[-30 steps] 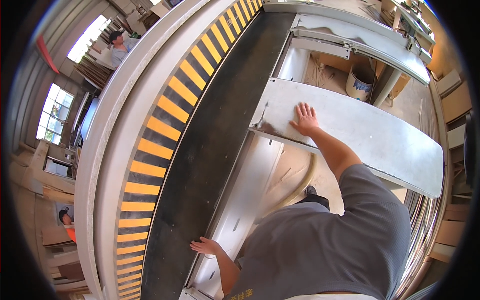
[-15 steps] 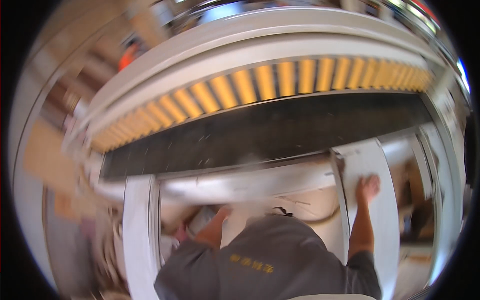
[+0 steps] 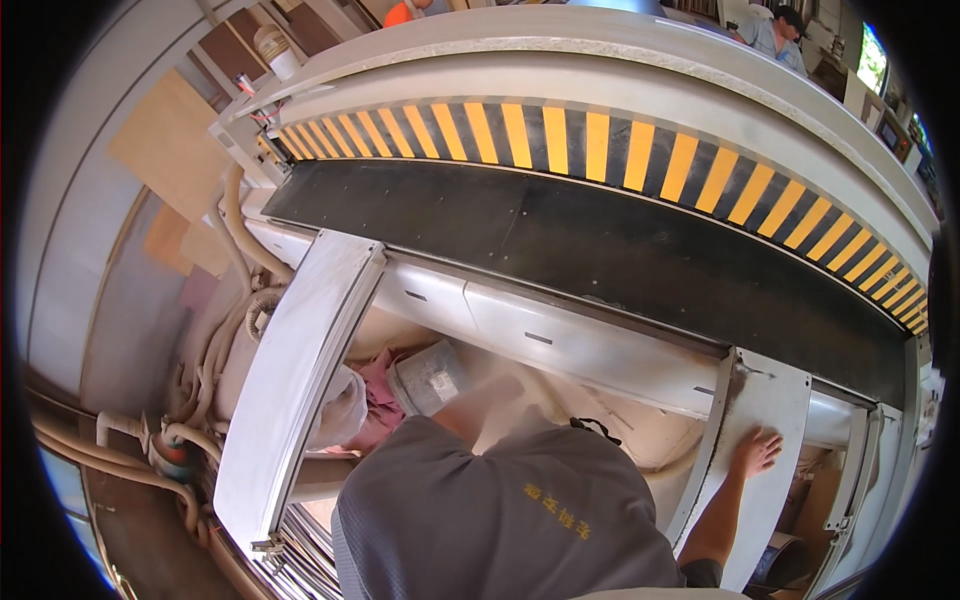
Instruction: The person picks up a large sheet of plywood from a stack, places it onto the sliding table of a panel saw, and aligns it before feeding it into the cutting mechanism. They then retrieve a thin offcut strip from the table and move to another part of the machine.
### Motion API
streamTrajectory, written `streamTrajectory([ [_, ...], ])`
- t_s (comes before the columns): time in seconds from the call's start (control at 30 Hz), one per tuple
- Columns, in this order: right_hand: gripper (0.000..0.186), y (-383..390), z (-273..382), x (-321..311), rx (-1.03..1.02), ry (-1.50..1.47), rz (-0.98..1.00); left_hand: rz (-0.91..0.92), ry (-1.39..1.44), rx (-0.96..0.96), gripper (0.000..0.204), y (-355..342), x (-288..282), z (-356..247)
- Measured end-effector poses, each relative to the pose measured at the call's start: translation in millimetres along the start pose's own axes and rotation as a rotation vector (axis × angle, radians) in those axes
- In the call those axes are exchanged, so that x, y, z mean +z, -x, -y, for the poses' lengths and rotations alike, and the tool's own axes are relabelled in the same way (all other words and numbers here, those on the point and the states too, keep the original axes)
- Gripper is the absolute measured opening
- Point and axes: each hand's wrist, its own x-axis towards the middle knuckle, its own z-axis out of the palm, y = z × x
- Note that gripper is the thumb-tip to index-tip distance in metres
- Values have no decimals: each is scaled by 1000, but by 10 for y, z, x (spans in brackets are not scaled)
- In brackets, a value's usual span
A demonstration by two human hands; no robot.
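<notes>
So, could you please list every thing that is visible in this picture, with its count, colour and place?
Black flat machine belt: one, black, across the middle.
Yellow-and-black striped guard strip: one, along the belt's far edge.
Pale grey metal side panel: one, lower left, slanting.
Second pale grey metal panel: one, lower right.
Grey cylindrical can: one, under the machine, beside the pink cloth.
Beige hoses: several, at left.
Plywood sheet: one, tan, upper left.
White bucket: one, top left.
Other people: two, partly seen at the top edge.
Right hand: flat on the right panel, fingers spread.
Left hand: hidden behind the grey shirt.
</notes>
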Motion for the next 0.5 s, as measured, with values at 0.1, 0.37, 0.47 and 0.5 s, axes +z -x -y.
streamTrajectory([
  [0.1,83,-31,-60,112,16,16,-60,-210,162,34,19,66,44,-715],
  [0.37,80,25,15,-24,18,-23,-2,7,216,149,18,131,206,45],
  [0.47,79,36,105,-138,2,3,7,-48,274,116,18,348,294,211],
  [0.5,79,25,89,-117,3,0,8,-26,266,71,18,367,260,252],
])
